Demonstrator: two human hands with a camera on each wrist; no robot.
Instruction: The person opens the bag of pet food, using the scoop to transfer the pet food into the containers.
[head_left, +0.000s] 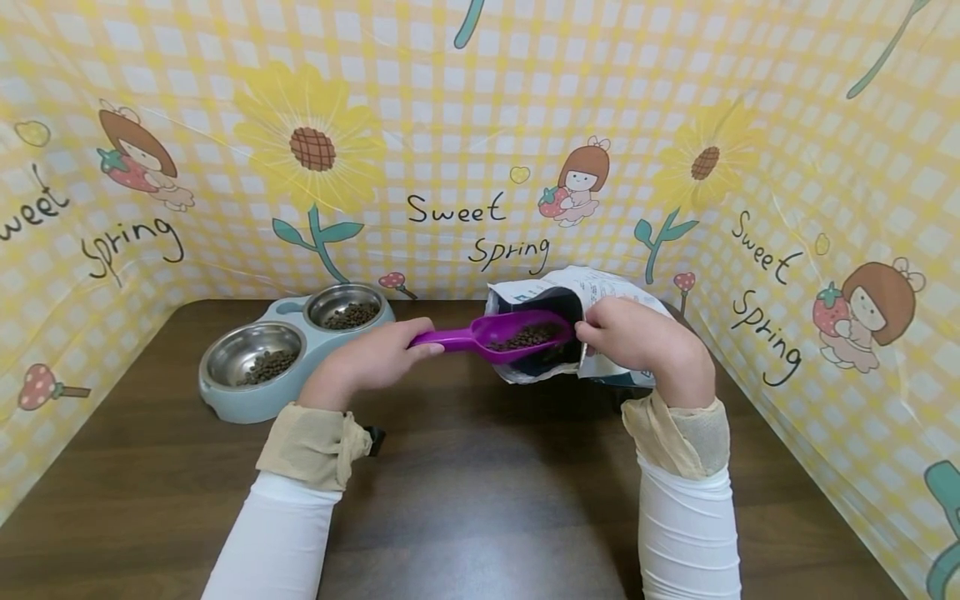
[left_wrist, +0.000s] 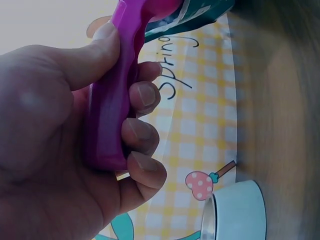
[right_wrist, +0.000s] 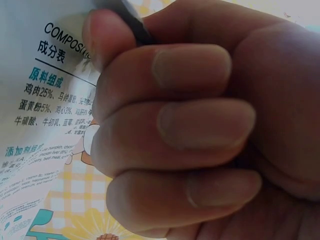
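Observation:
A purple scoop is gripped by its handle in my left hand; in the left wrist view the fingers curl round that handle. Brown kibble lies in the scoop's bowl, which is at the mouth of a white and teal pet food bag. My right hand pinches the edge of the bag's opening, its fingers curled in the right wrist view. The bag lies on its side with its dark inside facing left. How much food it holds is hidden.
Left of the scoop stands a light blue double feeder with two steel bowls, some kibble in each. Everything rests on a dark wooden table. A yellow checked cloth walls the table at the back and sides.

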